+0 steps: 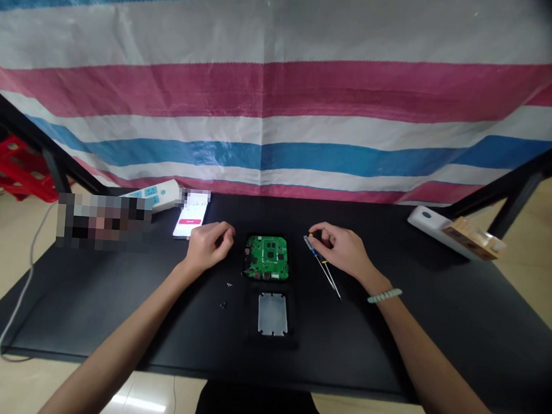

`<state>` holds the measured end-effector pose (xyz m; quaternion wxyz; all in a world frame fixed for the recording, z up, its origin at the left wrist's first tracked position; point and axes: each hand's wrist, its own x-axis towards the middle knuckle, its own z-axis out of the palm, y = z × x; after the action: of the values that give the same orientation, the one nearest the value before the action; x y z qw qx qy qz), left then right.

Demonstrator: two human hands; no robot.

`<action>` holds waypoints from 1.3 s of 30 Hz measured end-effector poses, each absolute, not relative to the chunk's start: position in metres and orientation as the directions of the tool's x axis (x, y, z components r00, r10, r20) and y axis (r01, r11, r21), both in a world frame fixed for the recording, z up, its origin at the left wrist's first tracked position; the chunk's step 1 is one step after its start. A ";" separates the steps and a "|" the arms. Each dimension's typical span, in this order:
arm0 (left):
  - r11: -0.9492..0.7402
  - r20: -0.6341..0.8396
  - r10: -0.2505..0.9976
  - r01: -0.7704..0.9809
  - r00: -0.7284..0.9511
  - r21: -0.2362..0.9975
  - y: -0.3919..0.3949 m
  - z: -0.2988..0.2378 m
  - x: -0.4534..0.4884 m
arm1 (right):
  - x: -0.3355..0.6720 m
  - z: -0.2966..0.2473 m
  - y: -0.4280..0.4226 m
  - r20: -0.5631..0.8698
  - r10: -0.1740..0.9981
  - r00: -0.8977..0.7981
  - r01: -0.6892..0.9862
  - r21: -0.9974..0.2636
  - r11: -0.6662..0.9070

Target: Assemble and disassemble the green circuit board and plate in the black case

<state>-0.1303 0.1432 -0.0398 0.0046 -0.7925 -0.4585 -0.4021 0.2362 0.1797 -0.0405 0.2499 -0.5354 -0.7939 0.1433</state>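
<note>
In the head view, my left hand [210, 243] rests on the black table in a loose fist, between a lit phone and the green circuit board [267, 257], with nothing showing in it. The board sits in an open black case. My right hand [342, 249] is to the right of the board, its thumb and forefinger closed around the handle end of a screwdriver [310, 236]. A second screwdriver lies against it, and both thin shafts point toward the front right. Nearer me is a dark cover with a silver metal plate [273, 314].
Small screws [229, 284] and dark bits [222, 305] lie left of the cover. Behind my left hand are the phone [191, 217] and a white power strip [163, 194]. At the right back stands a white box-like device [437, 231] with a brown package [475, 237]. A striped sheet [265, 93] hangs behind.
</note>
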 end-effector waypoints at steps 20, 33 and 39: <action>-0.595 0.614 0.726 0.731 0.310 0.334 0.138 -0.037 -0.130 | 0.234 -0.005 0.175 -0.071 0.990 -0.125 -0.087 -0.993 -0.082; -0.566 0.594 0.744 0.760 0.306 0.319 0.138 -0.040 -0.130 | 0.170 -0.008 0.111 0.051 0.892 -0.449 -0.063 -0.998 0.026; -0.582 0.590 0.733 0.760 0.337 0.289 0.138 -0.040 -0.130 | 0.161 -0.005 0.097 0.132 0.894 -0.428 0.043 -0.985 0.166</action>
<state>-0.1297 0.1377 -0.0397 0.0190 -0.8175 -0.4567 -0.3504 0.1610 0.0973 -0.0052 0.3964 -0.3591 -0.6527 0.5366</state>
